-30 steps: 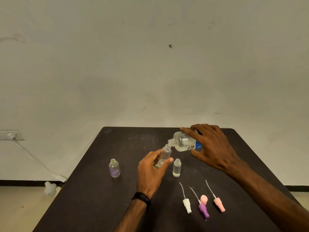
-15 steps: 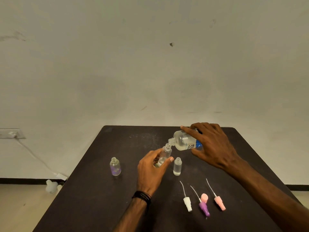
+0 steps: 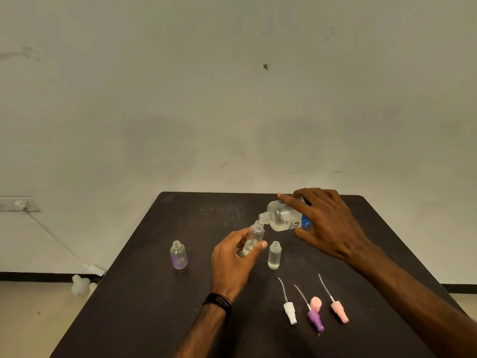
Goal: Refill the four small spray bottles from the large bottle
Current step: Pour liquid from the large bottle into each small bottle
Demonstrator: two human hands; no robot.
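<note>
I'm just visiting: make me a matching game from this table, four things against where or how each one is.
Things:
1. large bottle
2. round bottle
3. white sprayer
4. pink cap

States:
A. lying leftmost of the three sprayers
B. tipped, in the right hand
C. standing open, left of the left hand
D. beside the purple sprayer

Pairs: 1-B, 2-C, 3-A, 4-D

Left hand (image 3: 233,264) curls its fingers (image 3: 254,248) in a grasp; right hand (image 3: 326,223) grips from above, raised.
</note>
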